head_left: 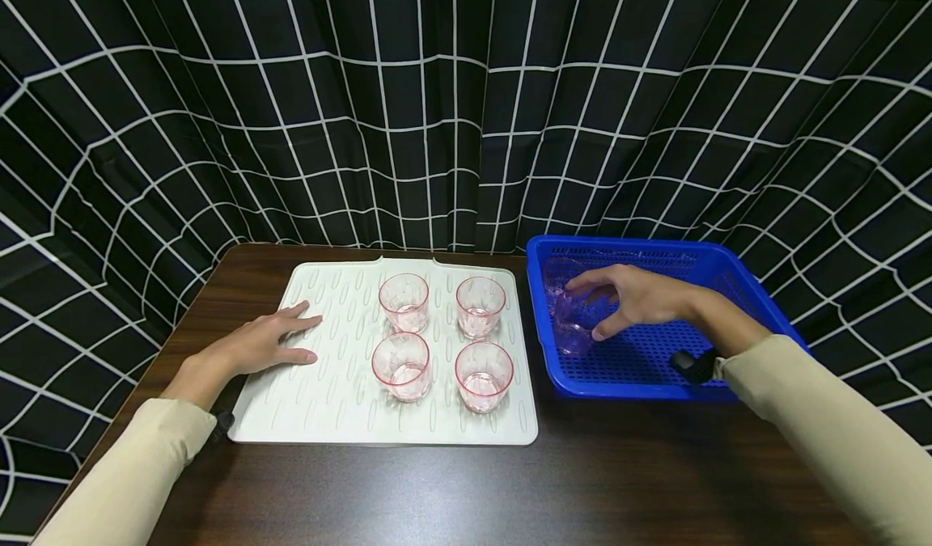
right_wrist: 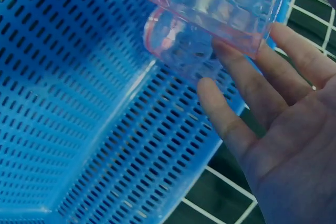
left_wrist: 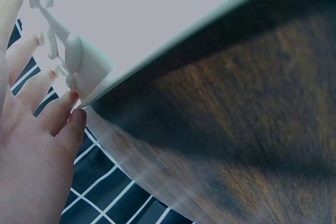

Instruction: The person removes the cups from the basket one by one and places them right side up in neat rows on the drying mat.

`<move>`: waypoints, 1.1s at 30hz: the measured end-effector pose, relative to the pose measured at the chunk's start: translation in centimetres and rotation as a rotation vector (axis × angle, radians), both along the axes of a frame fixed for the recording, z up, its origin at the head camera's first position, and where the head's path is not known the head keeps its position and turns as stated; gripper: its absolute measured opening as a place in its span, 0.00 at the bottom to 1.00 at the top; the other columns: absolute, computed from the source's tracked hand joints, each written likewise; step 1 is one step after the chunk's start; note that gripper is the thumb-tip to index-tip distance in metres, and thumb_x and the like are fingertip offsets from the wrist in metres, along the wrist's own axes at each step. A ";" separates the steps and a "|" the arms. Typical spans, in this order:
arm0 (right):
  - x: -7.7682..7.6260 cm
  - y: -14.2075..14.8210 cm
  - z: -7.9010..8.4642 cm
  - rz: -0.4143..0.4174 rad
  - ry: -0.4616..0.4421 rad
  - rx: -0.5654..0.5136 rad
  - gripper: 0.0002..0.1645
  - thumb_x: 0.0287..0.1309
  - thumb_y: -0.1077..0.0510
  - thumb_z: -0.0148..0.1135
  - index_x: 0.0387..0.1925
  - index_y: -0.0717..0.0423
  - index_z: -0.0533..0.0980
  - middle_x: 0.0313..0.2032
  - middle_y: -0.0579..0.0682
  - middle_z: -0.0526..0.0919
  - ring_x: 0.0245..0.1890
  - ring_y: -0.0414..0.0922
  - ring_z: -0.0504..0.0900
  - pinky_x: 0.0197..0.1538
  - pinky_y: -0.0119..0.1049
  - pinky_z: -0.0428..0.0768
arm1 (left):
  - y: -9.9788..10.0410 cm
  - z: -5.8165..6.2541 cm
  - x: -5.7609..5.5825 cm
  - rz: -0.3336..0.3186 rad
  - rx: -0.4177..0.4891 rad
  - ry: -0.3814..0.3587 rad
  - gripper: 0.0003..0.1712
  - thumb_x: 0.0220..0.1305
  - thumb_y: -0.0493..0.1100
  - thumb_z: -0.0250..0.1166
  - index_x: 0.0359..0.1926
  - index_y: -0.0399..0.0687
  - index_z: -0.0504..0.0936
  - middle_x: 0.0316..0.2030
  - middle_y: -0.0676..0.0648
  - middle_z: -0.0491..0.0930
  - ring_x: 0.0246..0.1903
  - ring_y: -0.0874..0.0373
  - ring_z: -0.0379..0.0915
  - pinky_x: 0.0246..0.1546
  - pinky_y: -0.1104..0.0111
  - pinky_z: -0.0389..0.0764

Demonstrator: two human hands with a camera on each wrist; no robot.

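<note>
My right hand (head_left: 641,295) reaches into the blue basket and holds a clear pinkish glass (head_left: 574,332) between thumb and fingers. In the right wrist view, fingertips (right_wrist: 239,66) lie along the side of that glass (right_wrist: 215,3). Another glass (head_left: 561,271) is behind it, against the basket's left wall, partly covered by the hand. My left hand (head_left: 255,344) rests with spread fingers on the left part of a white ridged mat (head_left: 328,400). Several pink-rimmed glasses, among them a front right glass (head_left: 484,378), stand upright on the mat's right half.
The blue perforated basket (head_left: 626,388) stands right of the mat on a dark wooden table (head_left: 466,493). A black curtain with a white grid (head_left: 437,109) hangs behind and around the table. The table's left edge runs close to the left forearm.
</note>
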State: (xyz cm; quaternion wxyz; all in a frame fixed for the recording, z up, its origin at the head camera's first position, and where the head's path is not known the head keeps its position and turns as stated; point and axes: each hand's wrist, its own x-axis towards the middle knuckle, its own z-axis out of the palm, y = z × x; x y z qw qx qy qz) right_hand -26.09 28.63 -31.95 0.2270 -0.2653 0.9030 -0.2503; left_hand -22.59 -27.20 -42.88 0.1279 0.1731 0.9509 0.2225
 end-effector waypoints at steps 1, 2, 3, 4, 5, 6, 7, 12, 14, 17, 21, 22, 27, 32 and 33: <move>0.1 0.0 0.2 -0.008 0.003 -0.003 0.45 0.48 0.56 0.79 0.67 0.61 0.69 0.62 0.62 0.74 0.61 0.62 0.74 0.58 0.58 0.77 | 0.0 0.0 0.0 0.000 0.000 0.000 0.45 0.58 0.62 0.71 0.70 0.44 0.71 0.74 0.32 0.53 0.71 0.28 0.47 0.63 0.33 0.57; 0.1 0.0 0.4 -0.016 0.003 -0.009 0.46 0.48 0.55 0.79 0.67 0.62 0.69 0.62 0.63 0.74 0.61 0.63 0.74 0.56 0.57 0.78 | 0.0 0.0 0.0 0.000 0.000 0.001 0.45 0.58 0.62 0.71 0.70 0.44 0.71 0.74 0.32 0.53 0.72 0.28 0.47 0.63 0.33 0.57; 0.2 0.0 0.7 -0.021 0.002 -0.018 0.46 0.48 0.56 0.79 0.67 0.63 0.69 0.62 0.65 0.74 0.62 0.65 0.74 0.55 0.57 0.79 | 0.0 0.0 0.0 -0.001 -0.002 0.001 0.45 0.58 0.62 0.71 0.70 0.43 0.71 0.74 0.32 0.53 0.72 0.28 0.47 0.63 0.33 0.57; 0.2 0.0 0.9 -0.025 0.006 -0.019 0.46 0.48 0.55 0.79 0.67 0.63 0.69 0.62 0.65 0.74 0.62 0.66 0.74 0.55 0.57 0.79 | 0.0 0.0 0.0 -0.001 -0.002 0.002 0.45 0.58 0.61 0.71 0.70 0.43 0.71 0.74 0.32 0.53 0.72 0.28 0.46 0.63 0.33 0.57; 0.3 0.0 1.2 -0.027 0.012 -0.022 0.46 0.49 0.55 0.78 0.67 0.64 0.68 0.62 0.66 0.73 0.62 0.66 0.73 0.56 0.57 0.78 | 0.1 0.0 0.0 -0.001 -0.002 0.003 0.45 0.58 0.61 0.71 0.70 0.43 0.71 0.74 0.31 0.53 0.72 0.28 0.46 0.63 0.33 0.57; 0.3 -0.1 1.4 -0.027 0.019 -0.023 0.46 0.49 0.55 0.78 0.67 0.65 0.68 0.63 0.67 0.74 0.62 0.67 0.73 0.56 0.57 0.78 | 0.1 0.0 0.0 -0.002 -0.001 0.003 0.45 0.58 0.61 0.71 0.70 0.43 0.71 0.74 0.31 0.53 0.72 0.28 0.46 0.63 0.33 0.57; 0.4 -0.1 1.6 -0.025 0.029 -0.024 0.45 0.50 0.54 0.78 0.66 0.66 0.68 0.62 0.67 0.74 0.62 0.67 0.73 0.57 0.57 0.77 | 0.1 0.1 0.0 -0.003 0.001 0.003 0.44 0.58 0.61 0.71 0.70 0.43 0.71 0.74 0.31 0.53 0.71 0.27 0.46 0.63 0.33 0.57; 0.3 -0.3 2.2 -0.045 0.099 -0.001 0.45 0.50 0.53 0.78 0.66 0.64 0.70 0.60 0.63 0.78 0.60 0.62 0.77 0.57 0.57 0.77 | 0.1 0.1 0.1 -0.001 0.006 -0.004 0.44 0.58 0.60 0.71 0.70 0.42 0.70 0.74 0.31 0.53 0.72 0.28 0.46 0.63 0.33 0.57; 0.3 -0.5 2.6 -0.043 0.128 -0.004 0.44 0.50 0.52 0.78 0.65 0.64 0.71 0.59 0.62 0.79 0.58 0.60 0.78 0.57 0.58 0.77 | 0.1 0.1 0.1 0.001 0.005 -0.006 0.45 0.58 0.60 0.71 0.70 0.42 0.70 0.74 0.31 0.53 0.72 0.28 0.46 0.63 0.33 0.57; 0.4 -0.7 3.2 -0.034 0.160 -0.015 0.42 0.51 0.51 0.77 0.65 0.64 0.72 0.57 0.62 0.80 0.56 0.58 0.80 0.57 0.58 0.77 | 0.1 0.0 0.0 0.005 0.006 -0.009 0.45 0.58 0.61 0.71 0.70 0.43 0.70 0.74 0.32 0.53 0.72 0.28 0.46 0.63 0.33 0.57; 0.3 -1.2 3.6 -0.055 0.213 -0.034 0.42 0.51 0.48 0.77 0.64 0.62 0.73 0.56 0.59 0.81 0.55 0.55 0.81 0.57 0.57 0.78 | 0.1 0.1 0.0 0.002 0.007 -0.002 0.45 0.58 0.61 0.71 0.70 0.43 0.70 0.74 0.32 0.53 0.72 0.28 0.46 0.63 0.33 0.57; 0.3 -1.3 3.6 -0.060 0.229 -0.041 0.42 0.51 0.47 0.77 0.63 0.62 0.73 0.55 0.58 0.82 0.54 0.55 0.81 0.56 0.56 0.78 | 0.1 0.2 0.0 0.002 0.007 -0.001 0.45 0.58 0.61 0.71 0.70 0.43 0.70 0.74 0.32 0.53 0.72 0.28 0.46 0.63 0.33 0.57; 0.3 -2.2 3.8 -0.057 0.303 -0.091 0.41 0.50 0.45 0.77 0.62 0.61 0.75 0.53 0.58 0.83 0.52 0.55 0.83 0.52 0.54 0.81 | 0.1 0.2 0.1 0.001 0.003 0.003 0.45 0.58 0.62 0.70 0.70 0.43 0.71 0.74 0.31 0.53 0.71 0.27 0.47 0.63 0.32 0.57; 0.4 -2.9 4.2 -0.061 0.338 -0.099 0.40 0.48 0.46 0.78 0.61 0.59 0.77 0.51 0.56 0.84 0.47 0.51 0.83 0.48 0.50 0.83 | 0.1 0.2 0.1 0.008 0.001 -0.007 0.45 0.58 0.62 0.70 0.70 0.43 0.70 0.74 0.32 0.53 0.71 0.27 0.47 0.63 0.32 0.57; 0.4 -3.1 4.3 -0.064 0.340 -0.098 0.40 0.48 0.46 0.78 0.61 0.59 0.77 0.51 0.55 0.85 0.46 0.50 0.82 0.47 0.49 0.83 | 0.1 0.2 0.1 0.008 0.001 -0.008 0.45 0.58 0.62 0.70 0.70 0.44 0.70 0.74 0.32 0.53 0.71 0.27 0.47 0.63 0.32 0.56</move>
